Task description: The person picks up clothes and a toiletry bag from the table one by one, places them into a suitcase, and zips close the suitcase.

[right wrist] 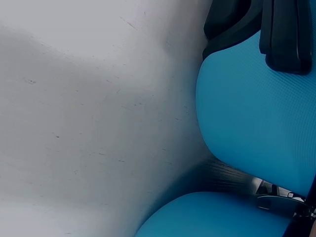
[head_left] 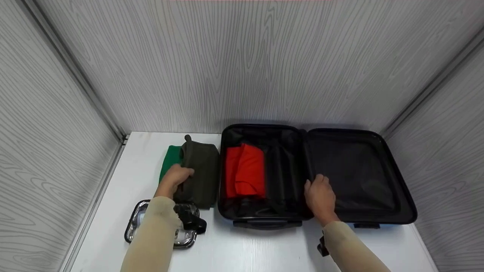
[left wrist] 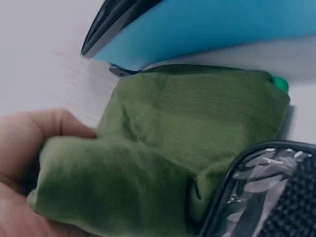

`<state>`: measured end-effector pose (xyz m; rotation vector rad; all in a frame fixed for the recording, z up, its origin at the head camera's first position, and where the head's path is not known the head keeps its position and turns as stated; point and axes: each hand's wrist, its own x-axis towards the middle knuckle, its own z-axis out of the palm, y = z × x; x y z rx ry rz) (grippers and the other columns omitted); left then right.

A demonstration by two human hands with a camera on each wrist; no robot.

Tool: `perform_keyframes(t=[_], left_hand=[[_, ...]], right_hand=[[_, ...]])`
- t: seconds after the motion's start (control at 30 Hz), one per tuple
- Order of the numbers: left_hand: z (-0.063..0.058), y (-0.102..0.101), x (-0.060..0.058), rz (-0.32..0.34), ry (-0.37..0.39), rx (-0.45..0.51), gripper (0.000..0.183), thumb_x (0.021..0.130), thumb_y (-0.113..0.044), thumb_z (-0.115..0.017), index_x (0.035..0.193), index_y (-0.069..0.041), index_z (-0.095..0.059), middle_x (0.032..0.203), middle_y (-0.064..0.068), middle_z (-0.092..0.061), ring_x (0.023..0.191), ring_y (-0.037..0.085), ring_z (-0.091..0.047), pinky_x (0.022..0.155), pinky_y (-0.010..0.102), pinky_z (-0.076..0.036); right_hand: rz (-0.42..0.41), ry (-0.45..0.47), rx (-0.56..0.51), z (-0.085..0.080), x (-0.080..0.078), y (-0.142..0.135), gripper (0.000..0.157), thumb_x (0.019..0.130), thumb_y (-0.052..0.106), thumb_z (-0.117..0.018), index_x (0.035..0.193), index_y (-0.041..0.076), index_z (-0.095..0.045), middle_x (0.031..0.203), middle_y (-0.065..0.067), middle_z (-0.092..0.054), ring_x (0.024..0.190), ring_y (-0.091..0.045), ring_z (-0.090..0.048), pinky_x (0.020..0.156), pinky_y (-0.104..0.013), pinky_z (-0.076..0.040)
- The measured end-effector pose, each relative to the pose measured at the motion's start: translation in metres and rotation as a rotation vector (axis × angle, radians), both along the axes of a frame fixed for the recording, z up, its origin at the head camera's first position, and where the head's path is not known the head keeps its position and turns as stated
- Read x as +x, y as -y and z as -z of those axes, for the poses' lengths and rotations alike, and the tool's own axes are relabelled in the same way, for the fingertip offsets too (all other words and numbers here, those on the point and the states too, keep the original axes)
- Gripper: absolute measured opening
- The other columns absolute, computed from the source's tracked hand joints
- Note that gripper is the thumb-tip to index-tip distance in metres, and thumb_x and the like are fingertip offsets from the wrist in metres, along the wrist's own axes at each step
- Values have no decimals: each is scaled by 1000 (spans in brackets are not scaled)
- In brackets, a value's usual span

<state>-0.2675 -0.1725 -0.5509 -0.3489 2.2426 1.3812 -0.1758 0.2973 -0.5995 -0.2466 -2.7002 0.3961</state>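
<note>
My left hand pinches the near-left edge of a folded olive-green garment. In the left wrist view the thumb lies on top of the fold of this garment. A bright green cloth lies partly under it on the left. An open suitcase, black inside and blue outside, stands right of the garment. Folded red clothing lies in its left half. My right hand holds the rim where the two halves meet; its fingers are out of sight in the right wrist view.
A clear pouch with black trim lies under my left forearm at the front left. The suitcase's right half lies spread flat. Grey wood-grain panels enclose the white table at the back and sides.
</note>
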Motion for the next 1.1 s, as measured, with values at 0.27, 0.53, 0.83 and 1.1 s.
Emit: perform_keyframes(t=[0.27,0.53,0.83,1.1], left_hand=[[6,5,-4,74,-15,35,85,102,-31,-59,169,-2,-14,172,27,-20,156,45,-26,126,61,-23],[0,0,-7,120,-69,-11,80,109,-41,-55,166,1,-21,169,28,-28,155,45,-31,125,61,-26],[-18,-5,-7,27,-120,5,70,102,-22,-53,163,3,-31,163,26,-40,140,40,-45,119,58,-36],[-43,-11,-2,41,-211,126,72,101,-20,-52,167,-10,-28,161,23,-42,131,37,-47,108,53,-41]], right_hand=[[17,54,-39,-1,-1,0,35,107,25,-58,109,-10,-57,95,-27,-59,76,-45,-66,65,-58,-56],[18,60,-35,-1,-3,0,35,108,24,-58,110,-11,-56,96,-28,-59,76,-44,-65,66,-58,-56],[-16,-36,20,2,-4,4,32,105,19,-64,106,-12,-57,89,-27,-58,65,-41,-61,57,-55,-55],[-13,-1,4,1,-6,5,33,107,22,-61,107,-11,-56,93,-28,-58,68,-44,-63,60,-58,-55]])
